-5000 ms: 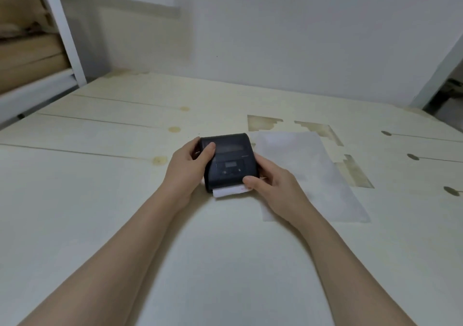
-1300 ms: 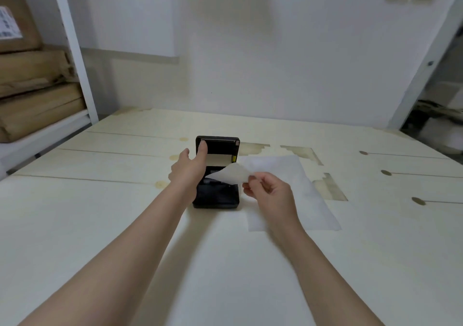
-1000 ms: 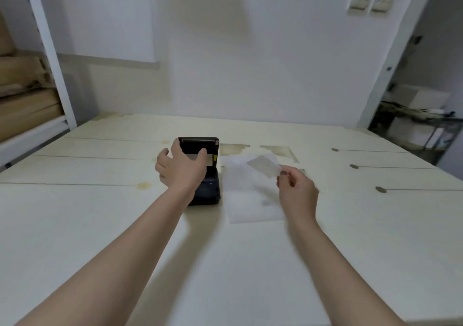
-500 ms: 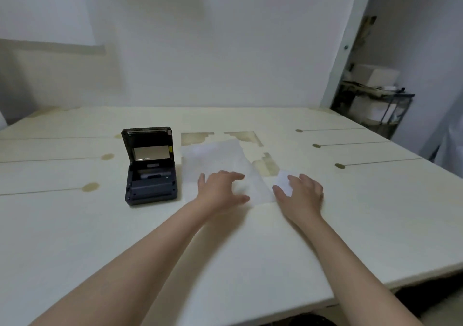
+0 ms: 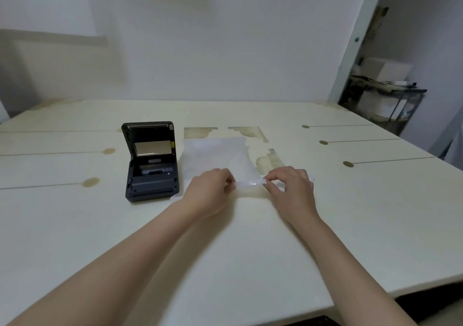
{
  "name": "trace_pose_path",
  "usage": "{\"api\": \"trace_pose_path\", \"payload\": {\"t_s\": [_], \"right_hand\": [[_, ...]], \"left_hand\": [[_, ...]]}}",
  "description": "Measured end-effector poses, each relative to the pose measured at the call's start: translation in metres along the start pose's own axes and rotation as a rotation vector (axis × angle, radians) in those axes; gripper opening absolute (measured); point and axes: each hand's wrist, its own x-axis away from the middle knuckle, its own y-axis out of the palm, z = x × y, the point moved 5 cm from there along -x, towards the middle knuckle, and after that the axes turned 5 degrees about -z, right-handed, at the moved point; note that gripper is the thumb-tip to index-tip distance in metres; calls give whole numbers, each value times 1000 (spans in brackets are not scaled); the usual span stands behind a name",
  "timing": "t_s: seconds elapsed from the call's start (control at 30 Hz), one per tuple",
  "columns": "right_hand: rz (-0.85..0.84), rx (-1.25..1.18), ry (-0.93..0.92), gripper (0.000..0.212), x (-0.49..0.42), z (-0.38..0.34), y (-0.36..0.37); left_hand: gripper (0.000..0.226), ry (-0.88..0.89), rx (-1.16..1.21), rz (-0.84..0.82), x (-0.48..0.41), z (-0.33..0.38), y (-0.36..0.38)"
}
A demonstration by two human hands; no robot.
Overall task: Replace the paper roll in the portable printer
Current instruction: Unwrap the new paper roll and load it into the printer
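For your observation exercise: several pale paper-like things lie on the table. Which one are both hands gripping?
The near edge of the translucent bag, pinched between left hand and right hand. The small white slip lies unheld behind the right hand.

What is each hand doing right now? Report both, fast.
Left hand: closed, pinching the near edge of the white plastic bag.
Right hand: closed, pinching the same edge.

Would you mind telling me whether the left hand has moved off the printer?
Yes. The left hand has left the printer and moved right, onto the white sheet.
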Motion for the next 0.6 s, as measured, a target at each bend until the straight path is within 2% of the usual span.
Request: {"api": "trace_pose_path", "payload": {"t_s": [0.1,0.2,0.37,0.5,0.6], "right_hand": [[24,-87,-81,4,-1,-10,2],[50,-126,-157,4,-1,-19,4],[34,-134,-172,9,-2,-20,0],[77,-78,-195,9,1,-20,-6],[94,-29,-201,9,1,-20,-6]], "left_hand": [[25,110,94,112,3,11,-7],[20,167,92,190,3,23,-10],[18,241,165,343,1,35,-16],[20,329,121,415,3,43,-17],[23,300,16,469,3,45,-17]]}}
